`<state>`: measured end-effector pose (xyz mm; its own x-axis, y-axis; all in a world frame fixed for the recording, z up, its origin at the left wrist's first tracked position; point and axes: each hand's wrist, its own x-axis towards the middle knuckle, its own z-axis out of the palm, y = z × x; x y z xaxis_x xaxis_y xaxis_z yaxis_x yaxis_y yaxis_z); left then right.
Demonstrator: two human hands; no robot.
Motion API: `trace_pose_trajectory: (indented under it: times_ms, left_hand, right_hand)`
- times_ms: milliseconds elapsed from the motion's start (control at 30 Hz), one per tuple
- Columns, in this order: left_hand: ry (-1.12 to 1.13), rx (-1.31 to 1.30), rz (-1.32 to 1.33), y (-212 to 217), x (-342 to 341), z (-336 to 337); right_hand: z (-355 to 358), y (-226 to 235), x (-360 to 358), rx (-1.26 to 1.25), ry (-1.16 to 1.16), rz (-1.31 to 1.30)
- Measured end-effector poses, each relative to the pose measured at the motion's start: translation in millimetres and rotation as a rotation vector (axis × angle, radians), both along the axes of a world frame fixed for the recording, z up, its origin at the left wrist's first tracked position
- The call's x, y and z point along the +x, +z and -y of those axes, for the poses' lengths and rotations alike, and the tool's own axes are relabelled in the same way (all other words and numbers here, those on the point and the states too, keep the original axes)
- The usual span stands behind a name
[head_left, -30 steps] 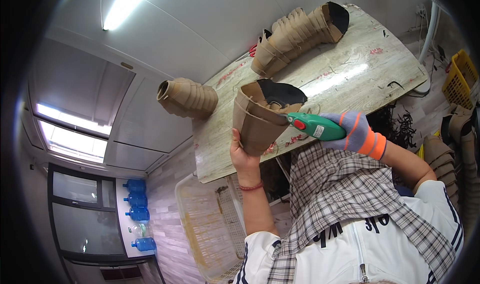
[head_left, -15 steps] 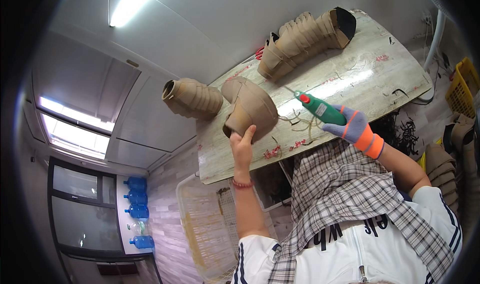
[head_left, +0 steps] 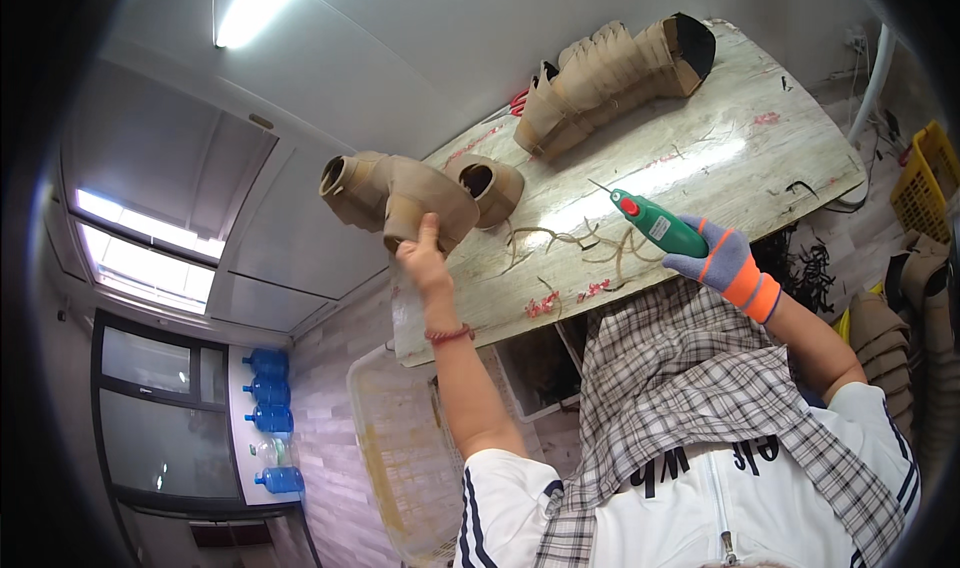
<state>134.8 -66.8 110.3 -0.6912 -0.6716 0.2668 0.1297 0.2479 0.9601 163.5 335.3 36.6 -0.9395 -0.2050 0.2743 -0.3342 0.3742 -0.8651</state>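
Note:
My bare left hand [head_left: 425, 266], a red bead bracelet on its wrist, pinches the lower edge of a tan shoe upper [head_left: 432, 193]. This upper overlaps a small stack of tan uppers [head_left: 350, 190] at the table's left end. Just right of it stands another tan piece [head_left: 503, 190] with a dark round opening. My right hand [head_left: 715, 260], in a grey and orange glove, is wrapped round a green hand tool [head_left: 660, 226] with a red button. Its thin metal tip points up and left, apart from the uppers.
Loose tan strips [head_left: 620, 253] and red marks lie on the pale table [head_left: 720, 183]. A long row of nested uppers [head_left: 610, 88] lies at the back, beside red-handled scissors [head_left: 518, 103]. A pale crate [head_left: 375, 438] stands below left, a yellow basket [head_left: 922, 183] at right.
My left hand has moved left with the upper, bringing it over the small stack. The piece with the round opening now shows. My right hand and the tool have shifted slightly right and down.

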Motion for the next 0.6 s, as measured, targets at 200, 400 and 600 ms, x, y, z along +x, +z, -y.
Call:
trace_pose_trajectory:
  times_ms: [200,400,600]
  left_hand:
    - [-0.554,0.958,-0.339,30.4,65.9,16.9]
    - [-0.629,1.247,-0.225,0.4,68.1,0.7]
    - [-0.856,1.391,-0.266,-17.6,57.7,-16.1]
  right_hand:
    - [11.6,27.8,2.4,0.16,0.12,-0.322]
    - [-0.3,28.0,5.0,0.326,0.091,-0.559]
    - [-10.9,30.3,7.4,0.314,0.16,-0.539]
